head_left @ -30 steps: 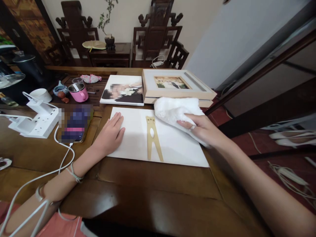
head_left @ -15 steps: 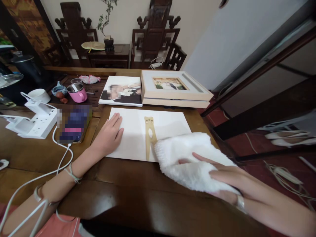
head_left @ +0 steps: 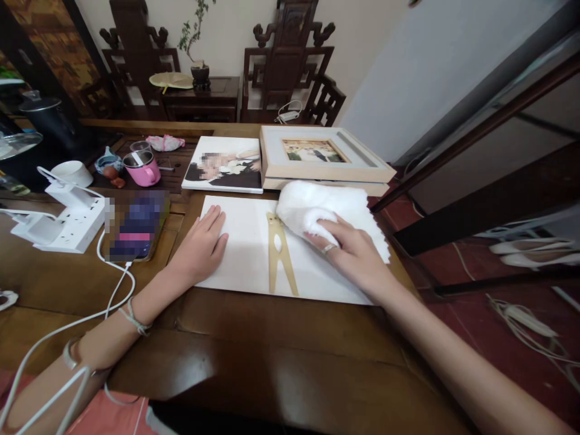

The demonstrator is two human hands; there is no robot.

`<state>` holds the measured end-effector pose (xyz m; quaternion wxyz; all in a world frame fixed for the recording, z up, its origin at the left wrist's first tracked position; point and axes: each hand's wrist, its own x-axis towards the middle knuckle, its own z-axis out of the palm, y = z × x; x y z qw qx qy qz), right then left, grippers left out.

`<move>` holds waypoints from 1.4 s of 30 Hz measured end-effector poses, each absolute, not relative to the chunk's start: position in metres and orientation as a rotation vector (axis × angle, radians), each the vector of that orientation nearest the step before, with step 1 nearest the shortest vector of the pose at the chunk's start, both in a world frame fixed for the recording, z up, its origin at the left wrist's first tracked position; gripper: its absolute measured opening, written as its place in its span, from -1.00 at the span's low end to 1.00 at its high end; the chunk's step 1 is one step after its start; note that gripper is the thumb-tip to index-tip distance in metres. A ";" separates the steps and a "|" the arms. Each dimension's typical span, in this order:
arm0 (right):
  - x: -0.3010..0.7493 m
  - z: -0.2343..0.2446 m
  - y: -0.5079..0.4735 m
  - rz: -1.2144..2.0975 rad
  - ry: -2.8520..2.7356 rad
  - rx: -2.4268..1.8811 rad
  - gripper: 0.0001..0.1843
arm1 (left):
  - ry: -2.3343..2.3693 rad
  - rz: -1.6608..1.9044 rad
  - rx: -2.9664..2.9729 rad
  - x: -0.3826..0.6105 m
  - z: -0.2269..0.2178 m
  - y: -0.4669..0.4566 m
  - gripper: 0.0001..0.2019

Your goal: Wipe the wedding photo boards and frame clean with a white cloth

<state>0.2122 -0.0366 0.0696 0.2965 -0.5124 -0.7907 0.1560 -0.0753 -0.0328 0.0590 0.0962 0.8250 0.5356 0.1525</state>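
Note:
A flat white board [head_left: 240, 254] lies on the brown table in front of me, with a tan A-shaped piece [head_left: 274, 260] on its middle. My left hand [head_left: 202, 251] rests flat on the board's left side, fingers stretched out and holding nothing. In my right hand [head_left: 351, 248] a fluffy white cloth [head_left: 312, 202] is bunched under the fingers. The cloth covers the board's upper right part and spreads past its right edge. Its far edge reaches close to the stacked frames.
Behind the board lie a photo panel [head_left: 224, 166] and stacked wooden picture frames [head_left: 326, 160]. To the left are a phone [head_left: 138, 226] on a charging cable, a white power strip [head_left: 75, 226] and a pink cup [head_left: 144, 169]. The table [head_left: 254, 344] ends at the right above a red floor.
My right hand has moved the cloth from the board's near right corner up to its far right part. The tan piece's right leg is now uncovered. My left hand stays put.

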 end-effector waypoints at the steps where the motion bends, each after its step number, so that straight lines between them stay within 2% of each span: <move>1: 0.210 0.071 -0.048 0.411 -2.111 -1.361 -0.78 | 1.586 0.450 2.443 -0.074 0.061 -0.033 -0.49; 6: 0.203 0.091 -0.112 0.406 -2.304 -1.148 -0.81 | 1.592 0.439 2.447 -0.073 0.072 -0.038 -0.49; 10: 0.209 0.104 -0.128 0.445 -2.477 -0.977 -0.80 | 1.585 0.443 2.451 -0.074 0.074 -0.040 -0.50; 14: 0.218 0.096 -0.099 0.479 -2.515 -0.900 -0.81 | 1.588 0.460 2.447 -0.074 0.066 -0.038 -0.51; 21: 0.206 0.074 -0.021 0.473 -2.439 -1.051 -0.74 | 1.578 0.474 2.451 -0.078 0.058 -0.036 -0.51; 25: 0.191 0.069 -0.010 0.397 -2.398 -1.130 -0.75 | 1.571 0.471 2.447 -0.078 0.056 -0.035 -0.50; 32: 0.182 0.082 -0.077 0.271 -2.500 -1.034 -0.75 | 1.566 0.484 2.451 -0.078 0.066 -0.036 -0.51; 37: 0.187 0.105 -0.132 0.401 -2.633 -0.696 -0.66 | 1.567 0.483 2.464 -0.076 0.077 -0.039 -0.52; 42: 0.193 0.105 -0.112 0.450 -2.665 -0.638 -0.71 | 1.575 0.455 2.468 -0.073 0.077 -0.039 -0.50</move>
